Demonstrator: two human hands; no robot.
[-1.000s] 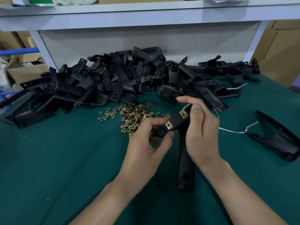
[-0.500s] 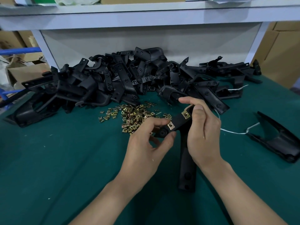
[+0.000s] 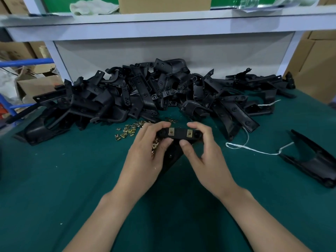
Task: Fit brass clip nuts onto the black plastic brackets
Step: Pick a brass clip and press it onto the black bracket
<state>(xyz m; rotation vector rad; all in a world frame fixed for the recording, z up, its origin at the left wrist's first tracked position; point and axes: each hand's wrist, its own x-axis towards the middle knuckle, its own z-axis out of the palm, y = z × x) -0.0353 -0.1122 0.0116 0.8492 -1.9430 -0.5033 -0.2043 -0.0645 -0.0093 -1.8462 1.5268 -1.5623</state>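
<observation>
The scene is lit softly and evenly from above, a dim shadow is cast on the green table in the foreground, the shelf is bowed by wide-angle distortion, and the edges are slightly blurred.

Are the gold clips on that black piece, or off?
On: two brass clip nuts sit clipped on the held bracket, side by side.
</observation>
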